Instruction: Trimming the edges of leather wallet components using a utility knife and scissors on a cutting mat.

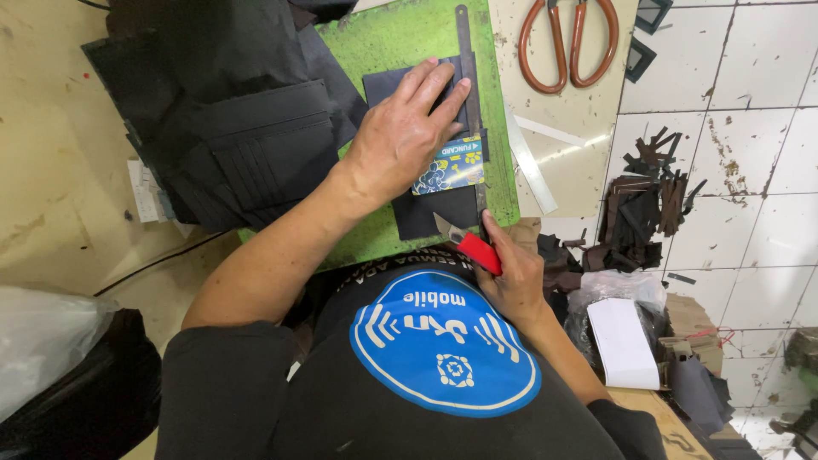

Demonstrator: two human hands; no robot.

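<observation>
A worn cream worktop carries a green cutting mat [383, 38] at upper centre. The left hand [400, 136] presses flat, fingers spread, pinning a metal ruler [469, 102] over a dark leather piece [426, 209] so neither slips. The right hand [511, 273], lower centre, is closed around a red-handled knife [473, 247], blade at the ruler's edge.

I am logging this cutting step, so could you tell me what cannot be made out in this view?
- Head view: the dark sheet on the green mat is partly covered by the left hand and a printed card.
- Head view: the knife's handle end is hidden in the right hand.
- Head view: the scissors are cut off by the top edge.
- Head view: the dark scraps are too small to count.
</observation>
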